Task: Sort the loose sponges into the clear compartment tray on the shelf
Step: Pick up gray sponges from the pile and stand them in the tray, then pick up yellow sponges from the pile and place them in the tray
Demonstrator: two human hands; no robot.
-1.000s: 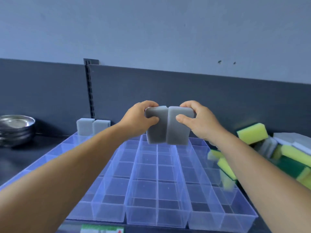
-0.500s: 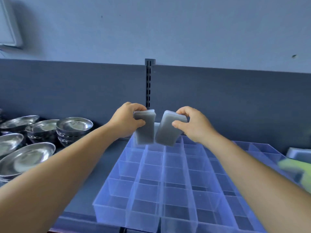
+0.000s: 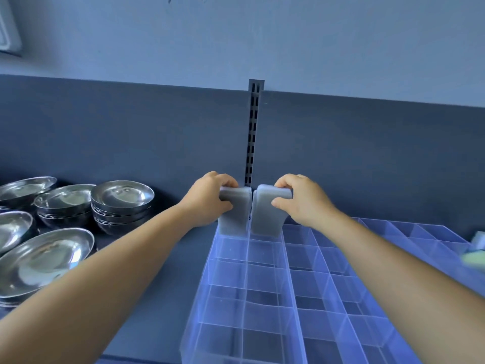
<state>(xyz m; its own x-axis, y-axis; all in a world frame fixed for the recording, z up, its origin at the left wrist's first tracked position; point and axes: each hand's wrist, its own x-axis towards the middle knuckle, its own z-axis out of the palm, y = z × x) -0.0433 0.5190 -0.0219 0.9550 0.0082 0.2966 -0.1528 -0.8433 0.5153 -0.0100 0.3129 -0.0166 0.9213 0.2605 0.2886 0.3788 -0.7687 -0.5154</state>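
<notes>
My left hand grips the top of an upright grey sponge, and my right hand grips a second grey sponge right beside it. Both sponges stand on end in the two far-left back compartments of the clear compartment tray, a thin gap between them. Their lower ends sit inside the tray walls. The other compartments in view hold nothing.
Stacks of steel bowls and shallow steel dishes fill the dark shelf to the left. A slotted shelf upright rises behind the sponges. A blurred green and white sponge shows at the right edge.
Both hands moved forward and down, bringing the two grey sponges from above the tray into its back-left compartments. The view shifted left and the sponge pile went out of sight.
</notes>
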